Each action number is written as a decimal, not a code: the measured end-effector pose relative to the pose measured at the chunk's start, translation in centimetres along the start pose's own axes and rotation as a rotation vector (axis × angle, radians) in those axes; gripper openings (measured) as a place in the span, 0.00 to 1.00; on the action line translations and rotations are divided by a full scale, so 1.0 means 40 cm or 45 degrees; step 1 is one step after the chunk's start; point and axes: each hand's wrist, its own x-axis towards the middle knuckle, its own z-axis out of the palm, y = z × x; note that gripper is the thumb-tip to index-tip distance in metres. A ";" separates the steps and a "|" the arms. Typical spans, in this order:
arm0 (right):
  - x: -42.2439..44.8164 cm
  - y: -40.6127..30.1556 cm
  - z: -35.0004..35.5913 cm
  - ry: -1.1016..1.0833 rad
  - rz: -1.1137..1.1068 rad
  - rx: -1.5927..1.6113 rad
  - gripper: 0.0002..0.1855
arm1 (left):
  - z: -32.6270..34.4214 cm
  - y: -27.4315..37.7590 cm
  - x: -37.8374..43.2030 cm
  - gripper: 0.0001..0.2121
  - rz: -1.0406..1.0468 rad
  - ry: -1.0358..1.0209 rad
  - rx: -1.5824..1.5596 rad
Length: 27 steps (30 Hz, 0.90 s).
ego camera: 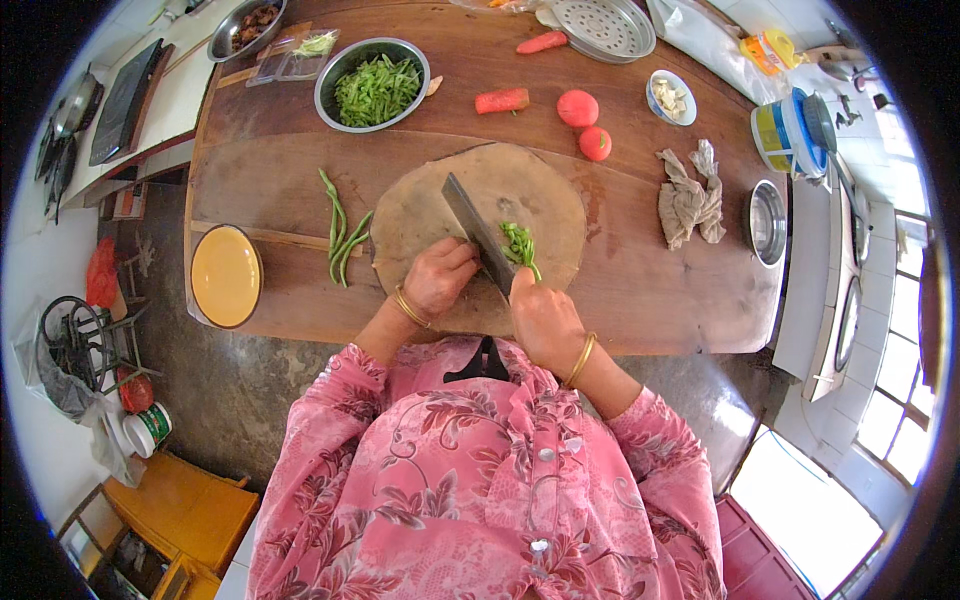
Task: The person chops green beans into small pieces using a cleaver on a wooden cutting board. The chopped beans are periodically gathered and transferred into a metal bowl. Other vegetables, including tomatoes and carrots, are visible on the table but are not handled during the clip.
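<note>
My right hand (pixel 546 315) grips the handle of a cleaver (pixel 478 229), whose dark blade slants up and left across a round wooden chopping board (pixel 420 187). Curled close against the left face of the blade are the fingers of my left hand (pixel 444 276); whatever lies under them is hidden. Just right of the blade sits a small pile of cut green beans (pixel 517 244) on the board. Several whole green beans (pixel 343 240) rest on the wooden table (pixel 277 165) to the left of the board.
Beyond the board stand a metal bowl of cut beans (pixel 375 90), a carrot piece (pixel 501 100), two tomatoes (pixel 577 109) and a small bowl of pale pieces (pixel 670 97). A yellow plate (pixel 226 276) lies at left. Rightward are a crumpled cloth (pixel 688 196) and a steel bowl (pixel 766 223).
</note>
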 end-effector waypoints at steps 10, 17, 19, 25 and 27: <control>0.009 0.034 0.009 -0.002 -0.001 0.048 0.07 | -0.056 0.021 0.013 0.09 -0.343 0.076 0.167; -0.006 0.062 -0.035 -0.018 -0.058 0.040 0.09 | -0.012 0.007 0.001 0.08 -0.214 -0.083 0.062; -0.006 0.061 -0.046 -0.034 -0.063 0.035 0.09 | -0.025 0.024 0.027 0.08 -0.210 -0.007 0.116; -0.023 0.065 -0.035 -0.041 -0.049 0.069 0.10 | -0.060 -0.011 0.055 0.12 -0.064 -0.112 0.123; -0.033 0.086 -0.012 -0.014 -0.059 0.089 0.10 | -0.049 -0.026 0.042 0.13 -0.039 -0.220 0.111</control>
